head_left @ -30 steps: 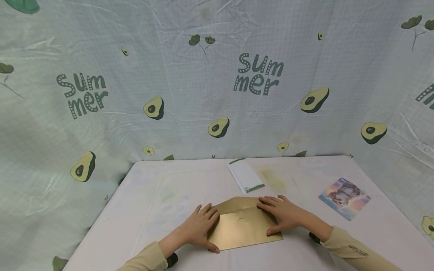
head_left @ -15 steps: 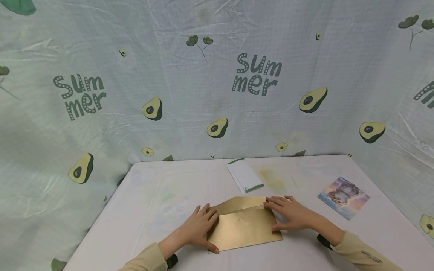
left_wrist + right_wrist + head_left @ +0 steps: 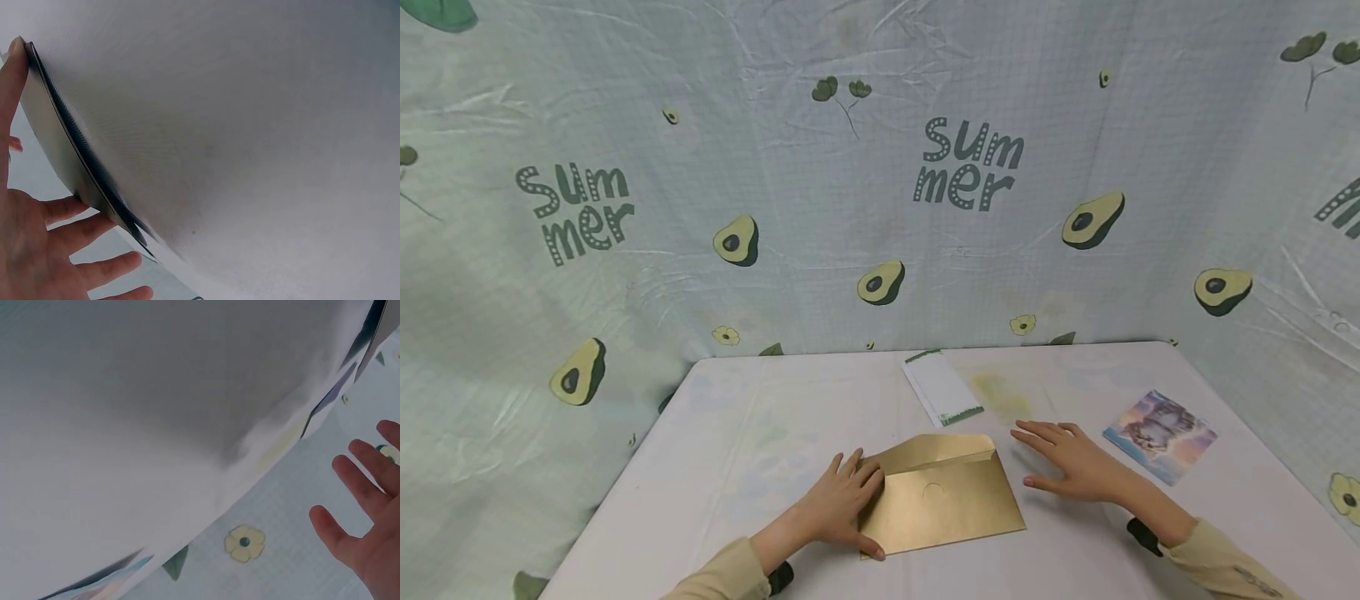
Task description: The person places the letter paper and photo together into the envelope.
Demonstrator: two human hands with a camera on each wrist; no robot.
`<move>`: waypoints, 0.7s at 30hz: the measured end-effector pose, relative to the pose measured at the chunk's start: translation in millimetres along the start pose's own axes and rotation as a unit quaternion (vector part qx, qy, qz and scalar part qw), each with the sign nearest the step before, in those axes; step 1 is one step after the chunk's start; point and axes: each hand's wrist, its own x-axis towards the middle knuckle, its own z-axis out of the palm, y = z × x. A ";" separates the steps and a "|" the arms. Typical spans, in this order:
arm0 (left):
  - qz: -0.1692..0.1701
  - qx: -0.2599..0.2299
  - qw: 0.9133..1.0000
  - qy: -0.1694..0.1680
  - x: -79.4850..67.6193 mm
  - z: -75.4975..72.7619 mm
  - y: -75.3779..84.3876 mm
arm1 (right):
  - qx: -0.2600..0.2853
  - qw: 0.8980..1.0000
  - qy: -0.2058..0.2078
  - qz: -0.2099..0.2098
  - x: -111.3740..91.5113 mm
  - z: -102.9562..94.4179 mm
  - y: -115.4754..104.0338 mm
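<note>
A gold envelope [image 3: 947, 504] lies on the table with its flap [image 3: 936, 448] unfolded toward the back. My left hand [image 3: 838, 504] rests on its left side, thumb at the near corner and fingers spread along the edge. In the left wrist view, the envelope [image 3: 59, 137] is seen edge-on beside the thumb and spread fingers of that hand [image 3: 44, 250]. Just right of the envelope, my right hand [image 3: 1075, 467] is apart from it, above the table, fingers extended and holding nothing. The right wrist view shows this hand [image 3: 375, 512] with its fingers spread.
A white card or pad with green patterned ends [image 3: 943, 387] lies behind the envelope. At the right of the table [image 3: 700, 450] is a colourful picture card [image 3: 1161, 435] with animals on it. A cloth backdrop [image 3: 820, 183] printed with avocados hangs behind.
My right hand has come off the envelope's right edge and moved to the right, away from it. My left hand and the envelope have stayed nearly in place.
</note>
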 end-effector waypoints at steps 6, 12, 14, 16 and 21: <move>0.004 0.013 1.000 0.018 0.0 1.1 -0.5 | -0.018 0.999 0.037 0.015 -9.3 -4.9 11.7; 0.006 0.015 1.000 0.014 0.5 1.5 -1.0 | -0.027 0.997 0.047 0.045 -20.6 -13.4 23.2; 0.003 0.012 1.000 0.007 0.7 1.5 -0.7 | -0.035 0.997 0.045 0.060 -24.8 -16.8 27.8; 0.001 0.010 1.000 0.003 0.9 1.2 -0.5 | -0.043 0.995 0.044 0.073 -29.1 -19.5 33.0; -0.001 0.007 1.000 0.000 0.5 0.4 -0.1 | -0.055 0.993 0.051 0.089 -37.7 -24.1 45.6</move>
